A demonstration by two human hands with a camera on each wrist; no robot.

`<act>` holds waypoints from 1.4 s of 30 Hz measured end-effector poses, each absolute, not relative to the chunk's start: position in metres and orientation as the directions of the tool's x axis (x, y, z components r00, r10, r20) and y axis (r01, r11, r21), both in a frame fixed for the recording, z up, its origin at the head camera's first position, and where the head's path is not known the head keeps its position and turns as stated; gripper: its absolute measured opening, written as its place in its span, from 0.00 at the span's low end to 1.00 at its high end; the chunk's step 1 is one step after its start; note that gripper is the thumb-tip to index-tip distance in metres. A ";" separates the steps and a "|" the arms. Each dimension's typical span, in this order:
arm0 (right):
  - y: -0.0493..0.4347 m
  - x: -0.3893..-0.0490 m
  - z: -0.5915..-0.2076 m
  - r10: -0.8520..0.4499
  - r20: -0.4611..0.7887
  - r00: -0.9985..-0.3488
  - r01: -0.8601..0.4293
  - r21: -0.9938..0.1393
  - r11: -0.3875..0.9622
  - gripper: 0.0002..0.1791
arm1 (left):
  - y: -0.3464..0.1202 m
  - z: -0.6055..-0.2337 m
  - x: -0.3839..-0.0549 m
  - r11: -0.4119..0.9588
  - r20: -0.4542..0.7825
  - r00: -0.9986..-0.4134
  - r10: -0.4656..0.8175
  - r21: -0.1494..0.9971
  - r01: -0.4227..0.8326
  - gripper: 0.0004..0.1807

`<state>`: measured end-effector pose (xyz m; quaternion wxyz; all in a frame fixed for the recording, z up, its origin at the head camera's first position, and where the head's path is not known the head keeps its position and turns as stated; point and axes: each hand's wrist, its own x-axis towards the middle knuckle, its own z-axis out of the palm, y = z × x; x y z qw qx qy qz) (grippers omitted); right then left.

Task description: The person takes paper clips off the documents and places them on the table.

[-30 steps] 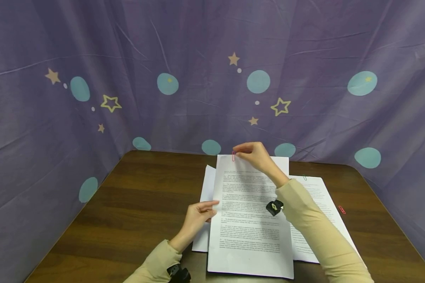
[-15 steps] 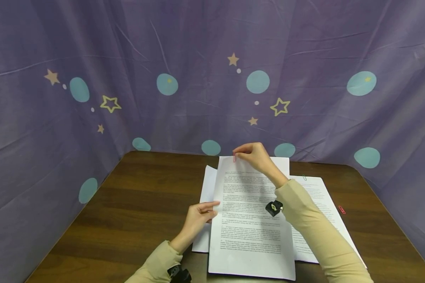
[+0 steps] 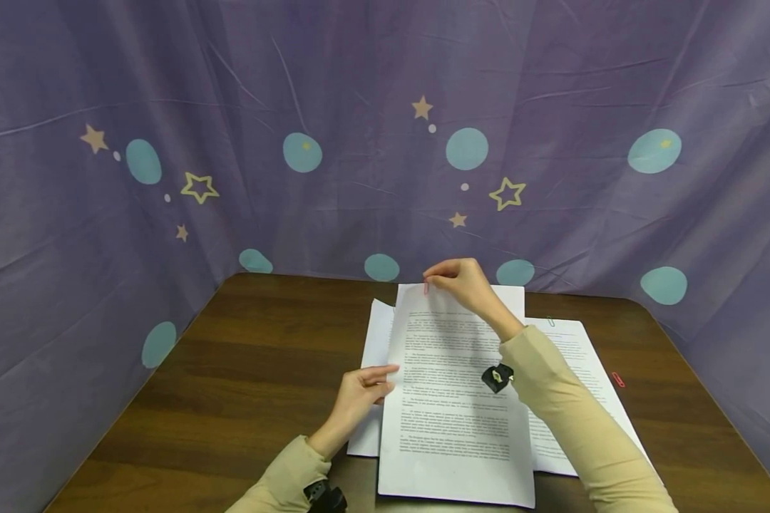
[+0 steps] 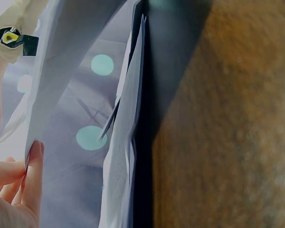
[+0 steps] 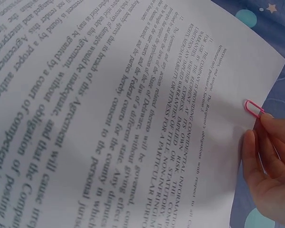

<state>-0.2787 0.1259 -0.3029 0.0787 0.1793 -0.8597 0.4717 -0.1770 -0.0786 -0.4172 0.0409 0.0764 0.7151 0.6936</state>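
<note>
In the head view, a printed sheet or thin stack of printed paper [image 3: 455, 420] is held up, tilted, above the other papers. My left hand [image 3: 353, 399] pinches its left edge between thumb and fingers; the left wrist view shows the paper [image 4: 57, 71] edge-on, raised off the pile. At the top edge, left of the middle, my right hand [image 3: 465, 283] pinches a pink paper clip [image 5: 252, 108]. Its rounded loop lies over the printed face, and the other end is hidden by the fingertips.
Beneath lie white papers [image 3: 375, 342] on the left and a printed stack [image 3: 567, 392] on the right, with a green paper clip [image 3: 550, 322] at its top edge. A red paper clip [image 3: 618, 379] lies on the brown wooden table [image 3: 263, 356]. A purple curtain [image 3: 359, 85] hangs behind.
The held paper has shifted slightly right and down, along with the pink paper clip. Both hands keep their grips and have hardly moved.
</note>
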 end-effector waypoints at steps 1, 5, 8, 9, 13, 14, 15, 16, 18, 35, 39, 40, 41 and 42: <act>0.126 -0.279 -0.303 -0.230 0.305 -0.924 -0.381 -0.785 0.489 0.08 | -0.079 -0.419 -0.178 0.022 0.050 -0.985 0.168 0.998 0.055 0.15; 0.125 -0.279 -0.304 -0.203 0.298 -0.933 -0.359 -0.810 0.463 0.08 | -0.079 -0.432 -0.184 0.014 0.049 -0.985 0.164 0.999 0.052 0.16; 0.126 -0.278 -0.305 -0.176 0.282 -0.943 -0.332 -0.841 0.427 0.08 | -0.079 -0.438 -0.186 0.027 0.051 -0.987 0.153 0.998 0.056 0.16; 0.126 -0.278 -0.305 -0.164 0.277 -0.947 -0.321 -0.852 0.414 0.09 | -0.079 -0.439 -0.186 0.034 0.056 -0.987 0.152 0.998 0.062 0.16; 0.129 -0.277 -0.305 -0.121 0.264 -0.957 -0.290 -0.886 0.362 0.09 | -0.079 -0.441 -0.186 0.038 0.059 -0.987 0.152 0.997 0.065 0.16; 0.130 -0.276 -0.305 -0.115 0.262 -0.958 -0.286 -0.891 0.351 0.09 | -0.079 -0.440 -0.186 0.040 0.055 -0.987 0.152 0.997 0.062 0.16; 0.131 -0.276 -0.305 -0.113 0.260 -0.959 -0.283 -0.898 0.338 0.10 | -0.079 -0.440 -0.186 0.038 0.051 -0.987 0.152 0.998 0.057 0.16; 0.133 -0.276 -0.305 -0.113 0.258 -0.959 -0.281 -0.901 0.330 0.10 | -0.079 -0.439 -0.185 0.032 0.046 -0.987 0.151 0.998 0.051 0.16; 0.136 -0.275 -0.305 -0.117 0.253 -0.960 -0.278 -0.905 0.322 0.10 | -0.080 -0.435 -0.184 0.031 0.040 -0.987 0.154 0.999 0.045 0.15; 0.163 -0.267 -0.313 -0.096 0.184 -0.978 -0.207 -0.906 0.370 0.15 | -0.083 -0.442 -0.189 0.057 0.037 -0.991 0.126 0.997 0.045 0.16; 0.170 -0.264 -0.314 -0.090 0.178 -0.980 -0.199 -0.902 0.383 0.14 | -0.084 -0.442 -0.189 0.043 0.047 -0.992 0.113 0.998 0.052 0.16; 0.172 -0.263 -0.314 -0.086 0.176 -0.981 -0.196 -0.899 0.391 0.14 | -0.084 -0.442 -0.189 0.036 0.048 -0.993 0.110 0.998 0.052 0.16; 0.174 -0.263 -0.315 -0.083 0.175 -0.981 -0.193 -0.898 0.396 0.14 | -0.084 -0.442 -0.190 0.032 0.052 -0.993 0.109 0.998 0.056 0.16; 0.177 -0.262 -0.315 -0.077 0.175 -0.982 -0.191 -0.895 0.403 0.14 | -0.085 -0.442 -0.190 0.029 0.052 -0.993 0.107 0.998 0.055 0.16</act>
